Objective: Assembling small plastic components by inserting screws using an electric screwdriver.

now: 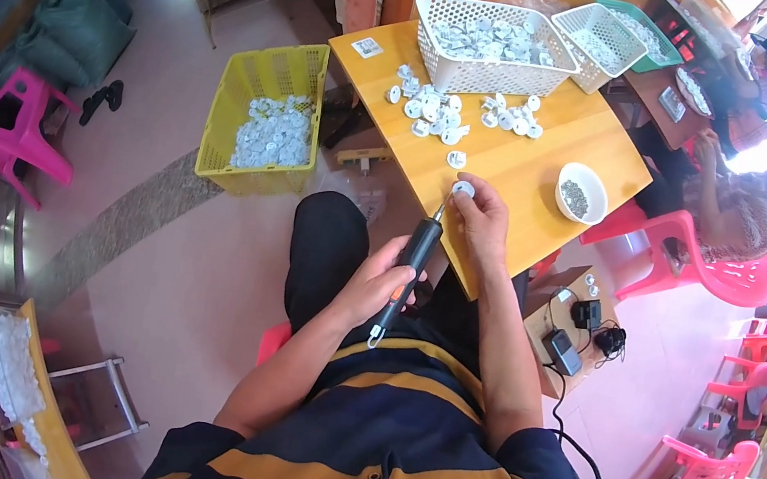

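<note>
My left hand (372, 284) is wrapped round a black electric screwdriver (418, 248), which slants up and right. Its metal bit reaches a small round white plastic part (462, 189) at the table's near-left edge; whether the bit touches it is too small to tell. Thumb and fingers of my right hand (484, 224) pinch that part. One similar white disc (456, 159) lies just beyond it. Farther back, two loose groups of white parts (437, 115) lie on the wooden table (524, 187). A white bowl (600, 187) holding small metal screws (573, 199) stands to the right.
A white basket (491, 79) heaped with white parts stands at the table's back, beside a smaller basket (595, 76). On the floor at left is a yellow crate (256, 182) of white pieces. A box (541, 319) with adapters (563, 352) stands right. People sit on pink chairs.
</note>
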{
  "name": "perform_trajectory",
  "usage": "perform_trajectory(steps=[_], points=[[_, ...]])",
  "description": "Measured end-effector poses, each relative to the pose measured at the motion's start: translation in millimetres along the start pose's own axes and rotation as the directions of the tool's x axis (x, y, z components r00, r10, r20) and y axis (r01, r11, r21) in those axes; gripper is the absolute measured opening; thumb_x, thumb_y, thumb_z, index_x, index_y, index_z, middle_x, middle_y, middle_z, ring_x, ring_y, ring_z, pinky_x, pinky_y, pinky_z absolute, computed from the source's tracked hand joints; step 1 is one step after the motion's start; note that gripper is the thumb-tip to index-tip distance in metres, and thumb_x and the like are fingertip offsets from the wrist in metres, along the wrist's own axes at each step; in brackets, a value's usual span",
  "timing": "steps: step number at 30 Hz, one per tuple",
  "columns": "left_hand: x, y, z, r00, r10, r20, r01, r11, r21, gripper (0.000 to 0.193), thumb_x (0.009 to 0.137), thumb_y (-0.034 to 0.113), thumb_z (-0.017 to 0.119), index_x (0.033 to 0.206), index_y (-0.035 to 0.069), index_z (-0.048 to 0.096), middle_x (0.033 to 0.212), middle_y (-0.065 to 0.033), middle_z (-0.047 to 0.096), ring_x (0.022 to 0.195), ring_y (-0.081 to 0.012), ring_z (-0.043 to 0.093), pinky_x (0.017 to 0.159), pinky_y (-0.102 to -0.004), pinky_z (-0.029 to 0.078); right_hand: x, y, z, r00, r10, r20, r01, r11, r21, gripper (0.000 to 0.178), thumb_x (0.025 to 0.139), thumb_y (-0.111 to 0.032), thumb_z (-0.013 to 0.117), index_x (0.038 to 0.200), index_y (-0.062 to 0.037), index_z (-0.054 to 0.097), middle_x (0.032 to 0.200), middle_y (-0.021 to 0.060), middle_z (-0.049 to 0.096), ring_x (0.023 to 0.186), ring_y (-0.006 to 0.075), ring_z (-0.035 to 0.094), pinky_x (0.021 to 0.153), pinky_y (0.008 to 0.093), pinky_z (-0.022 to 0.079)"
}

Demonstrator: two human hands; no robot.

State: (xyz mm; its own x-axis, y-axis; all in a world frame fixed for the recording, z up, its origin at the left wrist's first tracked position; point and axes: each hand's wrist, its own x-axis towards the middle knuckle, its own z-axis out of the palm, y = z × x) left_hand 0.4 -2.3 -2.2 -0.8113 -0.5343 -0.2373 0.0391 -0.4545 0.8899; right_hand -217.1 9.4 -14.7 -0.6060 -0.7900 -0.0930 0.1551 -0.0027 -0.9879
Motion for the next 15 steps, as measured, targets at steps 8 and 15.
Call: perform_trajectory(steps=[8, 15], points=[[0.4, -0.1, 0.4, 1.0, 0.029, -0.01, -0.029, 1.0, 0.002, 0.055, 0.095, 0.01, 0.051, 0.148, 0.003, 0.038, 0.107, -0.0116, 0.063, 0.076, -0.0144, 0.064, 0.068, -0.0285, 0.056, -1.4, 10.6, 1.4, 0.996, -0.091, 0.01, 0.092, 0.99, -0.104, 0.025, 0.095, -0.004, 0.067, 0.119, 0.0, 0.07, 0.087, -0.0031, 0.066, 0.074, 0.0031, 0.057, 0.066, 0.0193, 0.047], [0.7, -0.9, -0.2, 0.999, 0.033, -0.001, -0.033, 0.999, 0.023, 0.054, 0.096, 0.01, 0.051, 0.148, 0.003, 0.038, 0.106, -0.0116, 0.063, 0.076, -0.0143, 0.064, 0.069, -0.0285, 0.056, -1.2, 16.3, 4.4, 0.989, -0.146, -0.012, 0.142, 0.973, -0.18, 0.021, 0.094, -0.005, 0.069, 0.114, -0.0012, 0.073, 0.08, -0.0046, 0.061, 0.069, 0.0037, 0.053, 0.063, 0.0209, 0.046]])
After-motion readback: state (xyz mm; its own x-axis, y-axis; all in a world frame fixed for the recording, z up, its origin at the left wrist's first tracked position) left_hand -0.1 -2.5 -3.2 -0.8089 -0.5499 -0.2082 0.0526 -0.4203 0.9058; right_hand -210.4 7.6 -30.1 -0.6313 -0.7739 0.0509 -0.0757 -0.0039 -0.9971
